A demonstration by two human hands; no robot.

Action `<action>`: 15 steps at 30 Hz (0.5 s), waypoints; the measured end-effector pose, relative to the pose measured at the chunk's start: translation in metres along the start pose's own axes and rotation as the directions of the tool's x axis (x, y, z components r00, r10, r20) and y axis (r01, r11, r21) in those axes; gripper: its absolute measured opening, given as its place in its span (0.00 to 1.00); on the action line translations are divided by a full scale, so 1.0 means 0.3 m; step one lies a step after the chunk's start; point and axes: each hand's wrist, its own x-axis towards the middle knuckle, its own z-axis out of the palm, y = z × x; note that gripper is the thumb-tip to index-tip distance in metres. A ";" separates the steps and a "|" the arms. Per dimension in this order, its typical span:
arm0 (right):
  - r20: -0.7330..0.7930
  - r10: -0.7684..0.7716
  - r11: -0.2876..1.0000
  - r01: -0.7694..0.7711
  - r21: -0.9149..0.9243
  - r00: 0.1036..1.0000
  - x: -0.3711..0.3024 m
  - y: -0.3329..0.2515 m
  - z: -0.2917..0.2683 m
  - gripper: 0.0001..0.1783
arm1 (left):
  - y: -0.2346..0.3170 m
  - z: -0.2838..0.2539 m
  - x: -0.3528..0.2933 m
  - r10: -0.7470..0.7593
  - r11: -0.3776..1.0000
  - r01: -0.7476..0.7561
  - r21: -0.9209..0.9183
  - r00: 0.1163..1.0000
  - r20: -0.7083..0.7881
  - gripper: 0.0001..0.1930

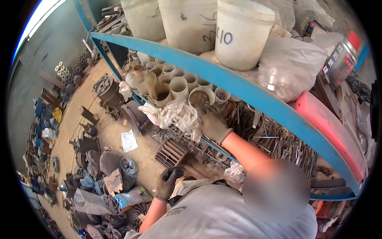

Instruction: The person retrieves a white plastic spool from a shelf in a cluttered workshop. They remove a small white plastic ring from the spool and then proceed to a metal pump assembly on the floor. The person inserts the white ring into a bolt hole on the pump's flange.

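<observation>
The right hand (215, 122), gloved in dusty fabric, reaches to the mouth of a round, whitish plastic cup (197, 93) below a blue metal beam (179, 57); whether it pinches anything is hidden. The left hand (168, 182), also gloved, curls loosely, its grip unclear.

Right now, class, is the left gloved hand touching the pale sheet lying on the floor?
Apart: the head view shows a strip of floor between the left gloved hand and the pale sheet.

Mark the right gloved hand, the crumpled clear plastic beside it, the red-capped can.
Right gloved hand (213, 122), head view: back of glove.
Crumpled clear plastic (180, 115), head view: middle folds.
Red-capped can (340, 63), head view: middle of body.
</observation>
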 end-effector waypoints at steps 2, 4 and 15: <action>0.020 -0.006 0.999 0.006 -0.038 1.000 0.005 -0.035 -0.028 0.28 | 0.002 -0.057 0.090 0.042 0.999 -0.042 0.004 0.997 0.071 0.15; 0.040 0.016 1.000 -0.015 -0.028 0.999 0.020 -0.070 -0.066 0.22 | 0.083 -0.074 0.142 0.034 0.999 -0.037 0.019 0.990 0.138 0.15; 0.509 0.264 0.959 -0.166 -0.231 0.820 0.382 0.057 0.063 0.16 | 0.127 -0.255 0.429 0.016 1.000 -0.021 0.020 0.979 0.202 0.14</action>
